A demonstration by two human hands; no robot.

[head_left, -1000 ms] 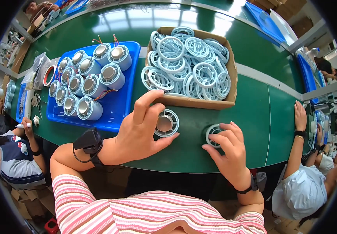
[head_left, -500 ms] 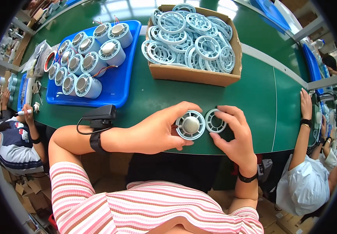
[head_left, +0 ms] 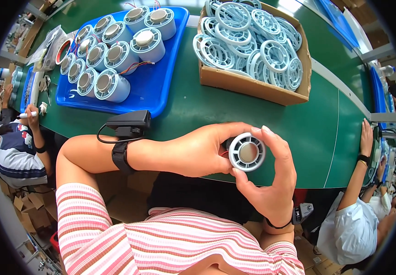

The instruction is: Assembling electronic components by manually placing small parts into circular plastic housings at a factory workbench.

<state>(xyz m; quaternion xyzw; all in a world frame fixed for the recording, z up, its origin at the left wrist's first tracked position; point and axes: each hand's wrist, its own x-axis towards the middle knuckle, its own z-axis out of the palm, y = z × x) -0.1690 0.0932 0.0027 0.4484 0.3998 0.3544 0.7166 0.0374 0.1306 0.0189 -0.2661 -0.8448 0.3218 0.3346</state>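
In front of me, my left hand (head_left: 202, 149) grips a light-coloured cylindrical motor-like unit (head_left: 248, 153) whose round metal centre faces up. A pale spoked plastic ring (head_left: 263, 155) lies over that face, framing the metal disc. My right hand (head_left: 276, 176) pinches this ring, with the thumb at its lower left and a fingertip on its top edge. Whether the ring is fully seated cannot be seen. A bit of red wire shows beside my left fingers, which mostly hide the unit's body.
A blue tray (head_left: 159, 85) at the back left carries several similar white units with wires. Behind my hands, a cardboard box (head_left: 253, 85) is heaped with pale rings. The green table (head_left: 184, 107) spans the front. Other people sit at both sides, one with an arm (head_left: 358, 169) on the table.
The ring in my right hand has come from beside the unit onto its face. Both hands have shifted right in the picture, and the view has moved slightly.
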